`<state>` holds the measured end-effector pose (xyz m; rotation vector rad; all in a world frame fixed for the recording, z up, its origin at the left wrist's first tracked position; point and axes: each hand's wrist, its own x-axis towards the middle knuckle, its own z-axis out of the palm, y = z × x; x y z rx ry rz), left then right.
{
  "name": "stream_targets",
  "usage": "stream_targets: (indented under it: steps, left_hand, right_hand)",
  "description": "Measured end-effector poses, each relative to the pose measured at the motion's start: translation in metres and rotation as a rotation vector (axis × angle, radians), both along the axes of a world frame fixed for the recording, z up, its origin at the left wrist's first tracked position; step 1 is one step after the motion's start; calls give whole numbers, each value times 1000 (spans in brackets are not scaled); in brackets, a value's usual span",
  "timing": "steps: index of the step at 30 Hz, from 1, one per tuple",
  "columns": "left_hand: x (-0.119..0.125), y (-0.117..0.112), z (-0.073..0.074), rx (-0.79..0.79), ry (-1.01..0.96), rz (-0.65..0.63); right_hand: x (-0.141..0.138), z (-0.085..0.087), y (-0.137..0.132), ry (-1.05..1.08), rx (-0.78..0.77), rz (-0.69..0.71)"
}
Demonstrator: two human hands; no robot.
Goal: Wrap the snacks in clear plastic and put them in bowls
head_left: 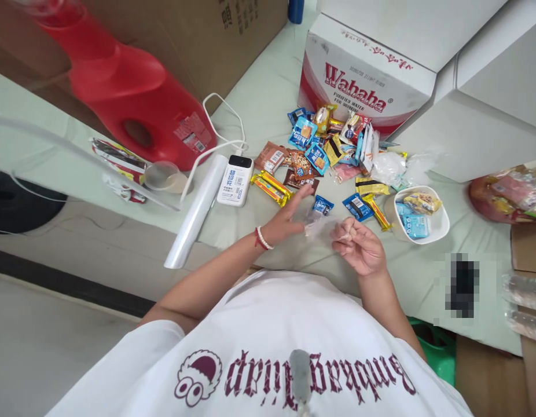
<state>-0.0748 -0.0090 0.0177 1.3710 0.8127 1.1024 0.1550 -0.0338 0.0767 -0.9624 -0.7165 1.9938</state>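
My left hand [287, 217] and my right hand [359, 246] hold a small clear plastic bag [318, 225] between them, just above the pale green table [259, 104]. The left fingers are stretched toward a brown snack packet, thumb on the bag. The right fingers are curled and pinch the bag's other edge. A blue snack packet [322, 204] lies right behind the bag. A spread of wrapped snacks [324, 145] covers the table beyond my hands. A white bowl [439, 229] to the right holds a few packets.
A red jug [129, 92] lies at the left, with a white power bank [235, 179] and a roll of clear film [196, 211] beside it. A Wahaha carton [363, 81] stands behind the snacks. A bag of snacks [509, 194] sits far right.
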Motion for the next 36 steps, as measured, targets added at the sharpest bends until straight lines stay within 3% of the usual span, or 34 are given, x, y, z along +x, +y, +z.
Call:
stream_targets:
  steps: [2,7,12,14,16,20,24,28,30,32,34,36]
  left_hand:
    - [8,1,5,87,8,-87]
    - [32,-2,24,196,169,-88]
    - [37,3,25,-107,-153,-292]
    - [35,1,21,-238,-257,-288]
    - [34,-1,16,-300,-316,-206]
    - [33,-1,3,-174,-237,-31]
    - [43,8,3,30,-86,-114]
    - [61,15,16,28,-50,-268]
    - [65,15,21,-61,-69,-331]
    - [66,14,21,-186,-146,-290]
    - [65,12,18,-287,-227,-116]
    - [66,9,15,-310,-230,142]
  right_hand:
    - [8,9,-2,8,-17,-48]
    - [26,34,-7,4,-35,-84]
    - [49,54,1,-29,74,-169]
    - [56,55,6,-103,114,-247]
    - [57,51,8,-154,114,-275]
    - [50,39,0,-12,74,-134]
    - [38,32,-10,172,35,158]
    - [37,36,-11,263,-30,290]
    - [46,42,-7,239,-13,238]
    - [57,46,0,118,58,65]
    - [65,43,4,-89,161,-195]
    - [63,31,3,-327,267,-421]
